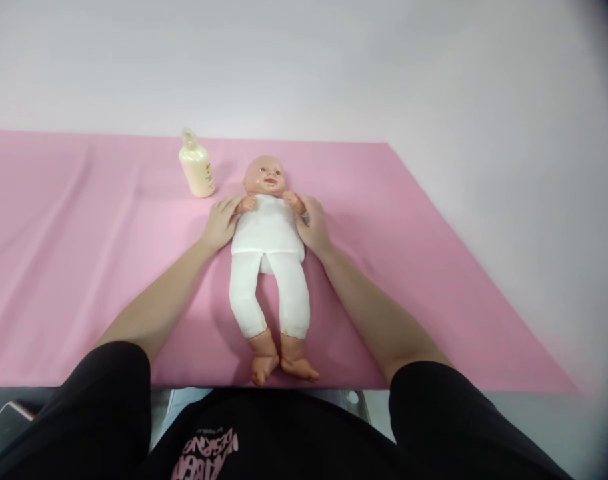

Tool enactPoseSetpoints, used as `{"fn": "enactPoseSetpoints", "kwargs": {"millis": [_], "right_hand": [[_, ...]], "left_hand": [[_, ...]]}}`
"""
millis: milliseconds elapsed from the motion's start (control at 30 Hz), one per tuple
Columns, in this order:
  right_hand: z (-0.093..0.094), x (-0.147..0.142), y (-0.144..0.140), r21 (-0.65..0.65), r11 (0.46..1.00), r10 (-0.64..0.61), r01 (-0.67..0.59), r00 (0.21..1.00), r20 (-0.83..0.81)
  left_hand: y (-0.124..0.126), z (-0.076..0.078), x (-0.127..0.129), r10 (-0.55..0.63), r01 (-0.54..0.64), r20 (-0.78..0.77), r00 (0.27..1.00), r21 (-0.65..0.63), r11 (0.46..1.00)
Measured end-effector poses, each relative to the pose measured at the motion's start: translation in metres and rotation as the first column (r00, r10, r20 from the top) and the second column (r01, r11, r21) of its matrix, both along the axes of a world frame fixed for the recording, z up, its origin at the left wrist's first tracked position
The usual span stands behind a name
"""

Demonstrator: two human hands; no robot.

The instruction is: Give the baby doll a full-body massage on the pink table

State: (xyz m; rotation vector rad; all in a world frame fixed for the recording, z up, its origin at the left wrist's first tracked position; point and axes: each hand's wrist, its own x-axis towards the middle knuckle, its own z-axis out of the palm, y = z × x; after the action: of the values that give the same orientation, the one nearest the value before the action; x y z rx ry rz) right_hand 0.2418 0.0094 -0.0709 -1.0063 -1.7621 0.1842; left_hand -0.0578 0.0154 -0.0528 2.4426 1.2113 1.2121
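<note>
A baby doll (268, 227) in a white top and white trousers lies on its back on the pink cloth, its bare feet toward me. My left hand (223, 222) is closed about the doll's arm on the left side, fingers against the forearm. On the other side, my right hand (314, 223) holds the opposite arm, its fingers partly hidden behind the doll. Both of the doll's small hands lie on its upper chest. Left of the doll's head stands a cream-coloured pump bottle (198, 170), apart from my left hand.
A pink cloth (409, 280) covers the table, with soft creases on the left. Behind it and to the right is a white wall (304, 67). Below the front edge at lower left, a flat object with a light rim (7, 427) shows in part.
</note>
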Motion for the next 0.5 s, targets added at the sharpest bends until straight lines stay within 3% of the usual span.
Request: {"fn": "enactPoseSetpoints", "kwargs": {"millis": [67,133,233,367,433,500], "right_hand": [[-0.005,0.004,0.005,0.005,1.0,-0.028,0.029,0.992,-0.127],[-0.012,0.01,0.014,0.014,0.998,-0.049,0.054,0.965,-0.258],[-0.024,0.023,0.03,-0.005,0.991,-0.125,0.135,0.901,-0.415],[-0.033,0.035,0.042,-0.111,0.971,-0.237,0.21,0.816,-0.528],[-0.029,0.032,0.038,-0.092,0.982,-0.187,0.163,0.835,-0.517],[-0.021,0.025,0.029,-0.048,0.995,-0.101,0.089,0.888,-0.448]], "left_hand": [[0.004,-0.005,-0.005,0.011,-0.014,0.169,0.986,0.018,1.0],[0.011,-0.01,-0.011,0.042,-0.042,0.377,0.925,-0.009,0.999],[0.026,-0.019,-0.021,0.2,-0.123,0.638,0.744,-0.164,0.979],[0.043,-0.025,-0.031,0.383,-0.221,0.74,0.554,-0.313,0.924],[0.042,-0.024,-0.032,0.386,-0.232,0.737,0.555,-0.309,0.922],[0.034,-0.021,-0.029,0.313,-0.197,0.695,0.648,-0.244,0.95]]}}
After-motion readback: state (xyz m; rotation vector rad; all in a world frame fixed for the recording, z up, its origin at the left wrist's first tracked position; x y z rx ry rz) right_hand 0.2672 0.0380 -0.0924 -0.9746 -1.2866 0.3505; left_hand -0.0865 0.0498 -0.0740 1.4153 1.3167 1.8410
